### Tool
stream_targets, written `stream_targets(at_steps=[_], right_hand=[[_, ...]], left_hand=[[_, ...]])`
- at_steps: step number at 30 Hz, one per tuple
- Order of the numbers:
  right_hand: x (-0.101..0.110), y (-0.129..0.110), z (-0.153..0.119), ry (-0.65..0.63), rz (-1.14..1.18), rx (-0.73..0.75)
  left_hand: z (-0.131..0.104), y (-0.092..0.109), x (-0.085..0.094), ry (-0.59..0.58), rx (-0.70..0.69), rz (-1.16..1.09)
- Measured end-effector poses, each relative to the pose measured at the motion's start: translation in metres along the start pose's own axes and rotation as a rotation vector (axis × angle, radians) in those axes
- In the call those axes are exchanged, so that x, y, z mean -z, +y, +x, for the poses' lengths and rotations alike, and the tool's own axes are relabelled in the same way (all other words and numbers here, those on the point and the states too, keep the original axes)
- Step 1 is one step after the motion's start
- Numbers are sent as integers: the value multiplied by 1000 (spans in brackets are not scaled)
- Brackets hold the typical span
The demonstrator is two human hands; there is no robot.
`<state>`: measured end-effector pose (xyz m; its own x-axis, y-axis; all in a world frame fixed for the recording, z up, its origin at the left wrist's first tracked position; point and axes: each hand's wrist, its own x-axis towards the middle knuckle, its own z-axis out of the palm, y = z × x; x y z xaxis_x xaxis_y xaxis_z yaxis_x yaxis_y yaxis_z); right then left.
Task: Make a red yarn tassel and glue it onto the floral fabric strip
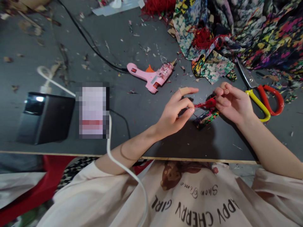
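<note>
Red thread [204, 104] stretches between my two hands, just above the table near its front edge. My left hand [178, 108] pinches one end between thumb and fingers, its index finger held out with a tan bandage on it. At the other end my right hand [233, 102] is closed on the bunched part of the red thread, with its fingers curled. Below the thread is a small piece of floral fabric [207, 118]; whether it is joined to the thread I cannot tell. Scissors [258, 90] with red and yellow handles lie beside my right hand.
A pink glue gun [151, 75] with a black cord [90, 44] lies ahead of my left hand. Floral fabric [260, 37] and tangled red thread [204, 38] fill the far right. A blurred phone [92, 108], a dark power bank [47, 118] and a white cable [126, 167] are at left.
</note>
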<state>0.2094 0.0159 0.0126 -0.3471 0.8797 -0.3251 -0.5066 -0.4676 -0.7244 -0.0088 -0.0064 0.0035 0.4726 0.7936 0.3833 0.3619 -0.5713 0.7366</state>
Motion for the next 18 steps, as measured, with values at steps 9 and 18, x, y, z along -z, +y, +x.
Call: stream_targets(at_steps=[9, 18], right_hand=[[2, 1, 3, 20, -83, 65], [-1, 7, 2, -95, -190, 63]], left_hand=[[1, 0, 3, -37, -32, -105], [4, -4, 0, -117, 263, -842]])
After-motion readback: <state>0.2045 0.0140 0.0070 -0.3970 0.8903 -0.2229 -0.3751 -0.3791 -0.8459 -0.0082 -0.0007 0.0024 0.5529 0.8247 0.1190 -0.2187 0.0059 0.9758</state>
